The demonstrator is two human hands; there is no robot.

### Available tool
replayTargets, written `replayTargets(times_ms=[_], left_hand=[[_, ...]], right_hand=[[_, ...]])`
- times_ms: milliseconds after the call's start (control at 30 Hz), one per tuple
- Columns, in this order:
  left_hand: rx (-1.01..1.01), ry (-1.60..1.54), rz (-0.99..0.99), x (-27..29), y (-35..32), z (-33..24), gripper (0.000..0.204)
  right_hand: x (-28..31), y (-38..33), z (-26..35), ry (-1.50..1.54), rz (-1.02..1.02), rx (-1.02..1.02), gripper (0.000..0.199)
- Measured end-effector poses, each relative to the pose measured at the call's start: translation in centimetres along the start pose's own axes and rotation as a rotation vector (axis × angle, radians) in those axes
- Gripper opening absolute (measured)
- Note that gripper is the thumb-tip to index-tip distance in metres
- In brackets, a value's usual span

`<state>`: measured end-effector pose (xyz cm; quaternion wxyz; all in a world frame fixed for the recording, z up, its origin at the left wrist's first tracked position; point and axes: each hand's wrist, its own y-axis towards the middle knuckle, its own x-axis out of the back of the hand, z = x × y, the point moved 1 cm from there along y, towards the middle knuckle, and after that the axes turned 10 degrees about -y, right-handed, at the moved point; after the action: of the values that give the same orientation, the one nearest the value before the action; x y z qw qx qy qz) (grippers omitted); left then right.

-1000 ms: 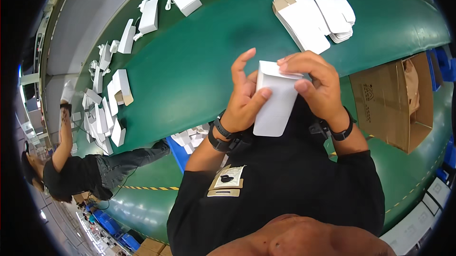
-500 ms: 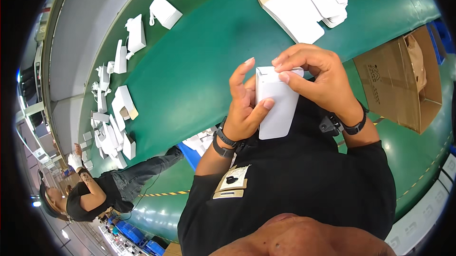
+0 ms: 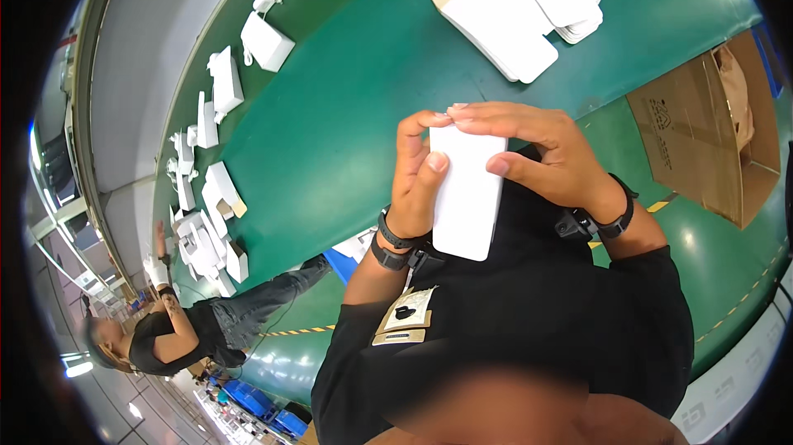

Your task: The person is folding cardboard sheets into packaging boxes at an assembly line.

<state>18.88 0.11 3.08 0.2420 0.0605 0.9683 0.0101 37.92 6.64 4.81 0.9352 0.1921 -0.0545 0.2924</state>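
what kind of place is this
Most likely a factory packing line. A long green conveyor belt carries folded white boxes, a stack of flat white carton blanks lies on it, and an open cardboard carton stands beside it. Both hands, left hand and right hand, hold a white box.

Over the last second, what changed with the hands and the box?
The white box turned from tilted to nearly upright. The right hand moved from gripping its upper right corner to reaching across the top edge, fingertips meeting the left hand's at the top. The assembled boxes on the green belt drifted toward the person's left. Unchanged: both hands hold the box; flat carton stack and cardboard box in place.
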Motion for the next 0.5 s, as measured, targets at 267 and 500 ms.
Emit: replayTargets(times_ms=[267, 500], left_hand=[[-0.12, 0.434, -0.149, 0.4, 3.8, -1.8, 0.041], [-0.089, -0.019, -0.628, 14.5, 12.5, -7.8, 0.028]], right_hand=[[2.7, 1.4, 0.0, -0.304, -0.185, 0.042, 0.035], [9.4, 3.5, 0.4, -1.165, -0.209, 0.089, 0.036]])
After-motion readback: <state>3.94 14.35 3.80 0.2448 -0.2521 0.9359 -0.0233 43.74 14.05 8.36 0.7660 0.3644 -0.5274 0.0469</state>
